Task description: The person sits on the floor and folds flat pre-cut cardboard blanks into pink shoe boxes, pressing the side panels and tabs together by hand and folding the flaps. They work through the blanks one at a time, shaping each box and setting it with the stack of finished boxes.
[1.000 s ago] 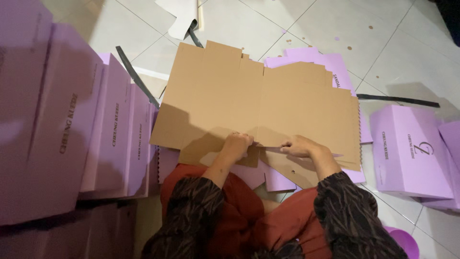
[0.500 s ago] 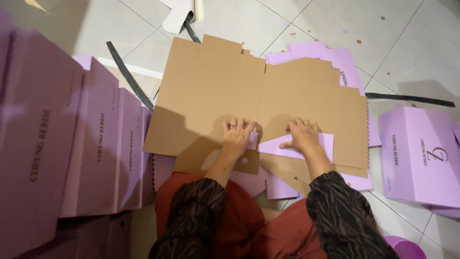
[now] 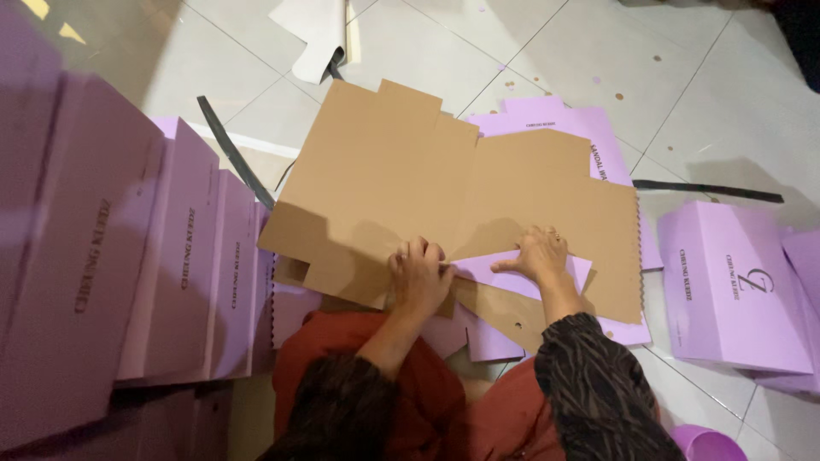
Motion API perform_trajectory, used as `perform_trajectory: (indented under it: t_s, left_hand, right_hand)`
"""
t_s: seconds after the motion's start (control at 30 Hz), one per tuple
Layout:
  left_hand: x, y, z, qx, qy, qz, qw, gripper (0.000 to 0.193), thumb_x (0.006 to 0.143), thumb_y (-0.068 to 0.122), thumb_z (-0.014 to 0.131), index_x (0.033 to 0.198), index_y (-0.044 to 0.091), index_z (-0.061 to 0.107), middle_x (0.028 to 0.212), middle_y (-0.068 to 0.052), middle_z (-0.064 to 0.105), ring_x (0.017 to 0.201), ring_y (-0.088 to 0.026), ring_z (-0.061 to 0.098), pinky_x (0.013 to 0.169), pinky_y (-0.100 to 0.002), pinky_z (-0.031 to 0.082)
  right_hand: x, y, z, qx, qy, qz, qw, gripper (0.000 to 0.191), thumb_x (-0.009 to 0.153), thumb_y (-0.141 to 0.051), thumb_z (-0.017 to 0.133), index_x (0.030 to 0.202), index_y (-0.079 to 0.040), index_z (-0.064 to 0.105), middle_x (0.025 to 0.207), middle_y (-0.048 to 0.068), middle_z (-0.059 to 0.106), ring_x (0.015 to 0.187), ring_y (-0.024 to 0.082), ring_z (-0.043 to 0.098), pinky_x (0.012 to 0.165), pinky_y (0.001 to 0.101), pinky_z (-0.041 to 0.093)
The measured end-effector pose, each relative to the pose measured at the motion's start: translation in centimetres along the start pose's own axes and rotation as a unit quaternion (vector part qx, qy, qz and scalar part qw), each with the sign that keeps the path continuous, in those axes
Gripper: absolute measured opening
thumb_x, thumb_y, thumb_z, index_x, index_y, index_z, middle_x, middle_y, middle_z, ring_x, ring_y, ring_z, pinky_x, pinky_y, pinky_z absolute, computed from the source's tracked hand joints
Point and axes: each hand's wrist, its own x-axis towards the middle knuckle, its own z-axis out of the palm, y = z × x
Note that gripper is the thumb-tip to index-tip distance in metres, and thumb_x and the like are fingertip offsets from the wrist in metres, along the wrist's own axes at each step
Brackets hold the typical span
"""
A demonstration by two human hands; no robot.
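A flat, unfolded cardboard box blank (image 3: pixel 427 179) lies brown side up on the tiled floor before me. Its near flap (image 3: pixel 500 271) is folded over, showing its purple side. My left hand (image 3: pixel 418 275) presses down on the blank's near edge with fingers curled, touching the flap's left end. My right hand (image 3: pixel 540 254) lies flat, fingers spread, on the purple flap. More purple blanks (image 3: pixel 564 119) lie under the brown one, sticking out at the far right.
Assembled purple boxes stand in a row at my left (image 3: pixel 179 248) and another at my right (image 3: pixel 735 290). Black straps (image 3: pixel 231 154) (image 3: pixel 709 189) lie on the floor. A white sheet (image 3: pixel 316 34) sits at the far side. A purple round tub (image 3: pixel 705 444) shows at bottom right.
The near flap has been turned over onto the blank, so more of its purple side shows. Both hands moved forward and now press on it.
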Motion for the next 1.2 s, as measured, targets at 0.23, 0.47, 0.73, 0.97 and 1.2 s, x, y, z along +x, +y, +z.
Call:
perform_trajectory:
  t_s: [0.23,0.47,0.73,0.97,1.2]
  left_hand:
    - [-1.6,-0.3,2.5,-0.258,-0.123,-0.179,0.941,0.030,0.093,0.039,0.071,0.103,0.011,0.067,0.103,-0.008,0.070,0.099,-0.022,0.067,0.089,-0.035,0.051]
    - [-0.2,-0.3,5.8,-0.754,-0.051,-0.243,0.608,0.035,0.101,0.021,0.056,0.130,0.003,0.047,0.116,-0.005,0.065,0.105,-0.017,0.064,0.085,-0.036,0.057]
    - [3.9,-4.0,1.4,-0.558,0.026,-0.309,0.770,0.038,0.095,0.015,0.064,0.125,-0.001,0.049,0.107,-0.013,0.069,0.092,-0.022,0.069,0.078,-0.037,0.061]
    - [5.2,-8.7,-6.6,-0.602,-0.018,-0.291,0.743,0.042,0.091,0.015,0.065,0.129,0.000,0.054,0.104,-0.011,0.068,0.087,-0.018,0.068,0.073,-0.033,0.059]
    - [5.7,-8.4,-9.1,-0.641,-0.125,-0.194,0.732,0.054,0.093,0.018,0.066,0.140,-0.004,0.051,0.111,-0.011,0.068,0.093,-0.016,0.066,0.081,-0.030,0.055]
  right_hand:
    - [-0.7,-2.9,-4.4,0.197,0.112,0.022,0.974,0.050,0.072,-0.058,0.084,0.082,-0.009,0.075,0.076,0.012,0.072,0.076,0.031,0.069,0.071,0.0441,0.053]
    - [-3.7,-8.6,-6.0,0.396,0.103,-0.036,0.912,0.027,0.090,-0.035,0.071,0.099,-0.011,0.078,0.090,0.011,0.078,0.081,0.023,0.075,0.072,0.0357,0.056]
    - [-1.2,-2.0,-5.1,0.594,0.076,-0.122,0.792,0.035,0.101,-0.011,0.060,0.135,-0.005,0.063,0.125,0.001,0.066,0.107,0.009,0.059,0.091,0.0242,0.049]
    - [-0.6,17.3,-5.6,0.697,0.289,0.155,0.638,0.023,0.104,-0.010,0.062,0.127,-0.008,0.067,0.113,0.005,0.073,0.101,0.015,0.067,0.087,0.0288,0.051]
    - [-3.7,17.8,-0.5,0.866,0.094,0.194,0.451,0.031,0.100,-0.014,0.066,0.128,-0.006,0.059,0.114,0.007,0.068,0.102,0.017,0.066,0.090,0.0337,0.055]
